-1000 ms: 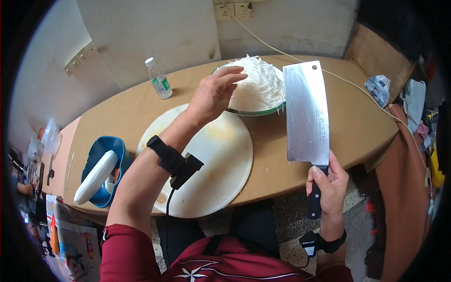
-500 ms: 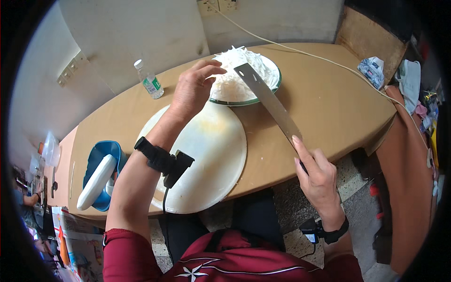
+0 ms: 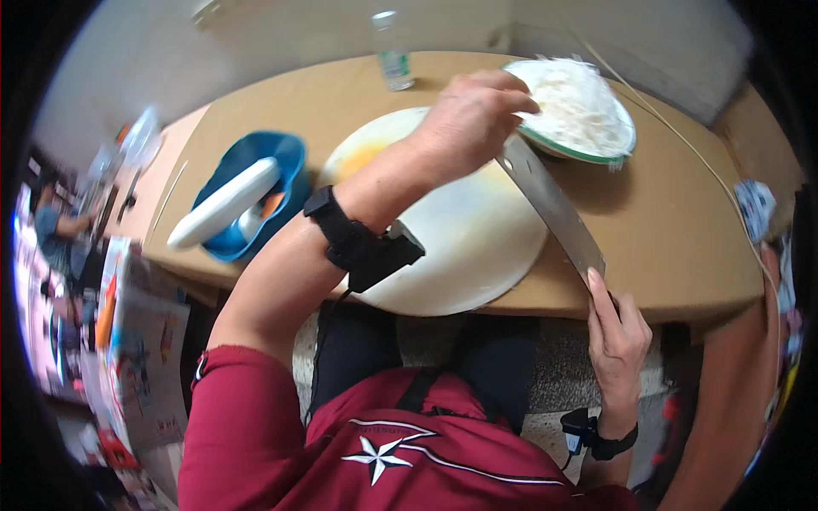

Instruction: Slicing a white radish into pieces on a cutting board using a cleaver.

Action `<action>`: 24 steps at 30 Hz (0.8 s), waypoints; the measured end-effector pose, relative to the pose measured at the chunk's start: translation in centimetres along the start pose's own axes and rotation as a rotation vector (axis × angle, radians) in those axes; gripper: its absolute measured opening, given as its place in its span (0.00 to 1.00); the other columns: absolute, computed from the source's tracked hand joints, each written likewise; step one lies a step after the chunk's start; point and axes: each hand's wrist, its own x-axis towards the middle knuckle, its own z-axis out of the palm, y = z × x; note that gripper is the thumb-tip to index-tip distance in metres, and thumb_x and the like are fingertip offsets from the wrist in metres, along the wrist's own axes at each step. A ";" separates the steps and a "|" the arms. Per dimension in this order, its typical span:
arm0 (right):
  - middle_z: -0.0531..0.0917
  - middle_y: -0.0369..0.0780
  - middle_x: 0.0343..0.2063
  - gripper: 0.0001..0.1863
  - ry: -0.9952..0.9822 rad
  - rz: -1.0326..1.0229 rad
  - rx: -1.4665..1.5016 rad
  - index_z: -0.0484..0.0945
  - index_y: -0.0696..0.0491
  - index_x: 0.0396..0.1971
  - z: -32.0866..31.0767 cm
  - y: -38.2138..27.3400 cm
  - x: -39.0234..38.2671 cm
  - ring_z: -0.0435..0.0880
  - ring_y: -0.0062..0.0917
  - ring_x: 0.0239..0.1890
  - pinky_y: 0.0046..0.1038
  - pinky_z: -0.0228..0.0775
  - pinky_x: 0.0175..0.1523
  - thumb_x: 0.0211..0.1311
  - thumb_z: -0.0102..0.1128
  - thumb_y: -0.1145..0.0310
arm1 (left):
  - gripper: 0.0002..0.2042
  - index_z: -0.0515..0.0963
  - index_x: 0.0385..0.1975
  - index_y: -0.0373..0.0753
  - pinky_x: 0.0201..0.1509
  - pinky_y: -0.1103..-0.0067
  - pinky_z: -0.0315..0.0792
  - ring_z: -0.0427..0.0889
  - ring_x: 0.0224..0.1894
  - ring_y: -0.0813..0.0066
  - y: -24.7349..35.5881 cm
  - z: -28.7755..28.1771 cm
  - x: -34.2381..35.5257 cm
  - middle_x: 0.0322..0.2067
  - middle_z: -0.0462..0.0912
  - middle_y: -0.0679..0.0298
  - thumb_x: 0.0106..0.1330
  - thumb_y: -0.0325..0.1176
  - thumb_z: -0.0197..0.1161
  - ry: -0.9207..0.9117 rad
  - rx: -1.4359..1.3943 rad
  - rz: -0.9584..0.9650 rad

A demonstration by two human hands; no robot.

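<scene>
My right hand (image 3: 618, 341) grips a broad-bladed kitchen knife (image 3: 558, 217) by its handle, the blade slanting up and left. By the blade's far end is my left hand (image 3: 477, 119), fingers half bent and somewhat apart, with nothing visible in them. Just beyond those fingers stands a green-rimmed bowl (image 3: 588, 157) heaped with white vegetable shreds (image 3: 575, 102). A round pale cutting board (image 3: 477, 247) lies beneath my left forearm, partly covered by it; yellowish stains mark its surface.
Left of the board sits a blue tub (image 3: 294, 162) with a long white object (image 3: 226, 200) across it and something orange inside. A clear bottle (image 3: 395, 68) stands near the wall. A cable (image 3: 682, 128) crosses the table's right side. A person (image 3: 55, 226) is far left.
The view has swung left, so the table contents appear farther right. My left hand has drawn back from over the shreds to the bowl's near left side. The knife stays in my right hand.
</scene>
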 end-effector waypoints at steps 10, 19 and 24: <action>0.75 0.42 0.31 0.29 -0.120 -0.077 -0.187 0.76 0.38 0.59 3.7 -2.2 -0.4 0.80 0.38 0.34 0.39 0.73 0.41 0.58 0.59 0.79 | 0.08 0.83 0.38 0.38 0.39 0.70 0.77 0.83 0.36 0.56 1.8 -8.7 -13.5 0.35 0.83 0.57 0.60 0.21 0.61 0.187 0.087 -0.259; 0.76 0.40 0.32 0.30 -0.204 -0.104 -0.286 0.75 0.41 0.60 5.6 -1.9 -0.7 0.79 0.36 0.35 0.39 0.72 0.41 0.55 0.61 0.78 | 0.08 0.82 0.37 0.39 0.44 0.69 0.75 0.82 0.38 0.61 1.8 -16.4 -25.1 0.33 0.83 0.59 0.58 0.23 0.66 0.255 0.444 -0.460; 0.74 0.43 0.31 0.34 -0.267 -0.079 -0.214 0.74 0.43 0.61 5.2 -2.1 -0.1 0.77 0.39 0.34 0.40 0.70 0.41 0.51 0.60 0.82 | 0.09 0.82 0.39 0.37 0.48 0.68 0.75 0.82 0.42 0.59 0.9 -18.7 -28.2 0.36 0.84 0.57 0.59 0.23 0.65 0.214 0.484 -0.579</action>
